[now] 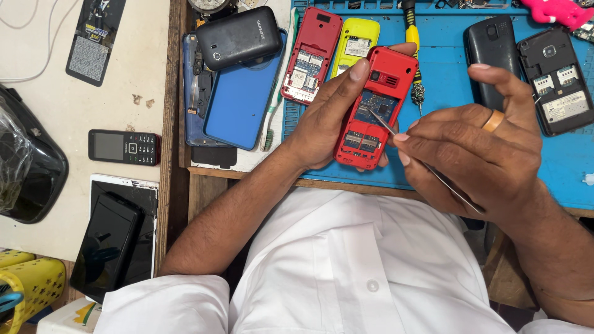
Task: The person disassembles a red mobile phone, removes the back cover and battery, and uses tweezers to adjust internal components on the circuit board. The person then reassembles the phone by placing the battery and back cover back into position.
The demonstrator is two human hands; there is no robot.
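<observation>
White shirt (346, 260) before blue mat (458, 62)

Glossy red plastic phone (375, 105), metal tweezers (427, 166)

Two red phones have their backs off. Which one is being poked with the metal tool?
The red phone held in the left hand; the right hand has thin tweezers on its circuit board. The other red phone lies untouched on the blue mat.
</observation>
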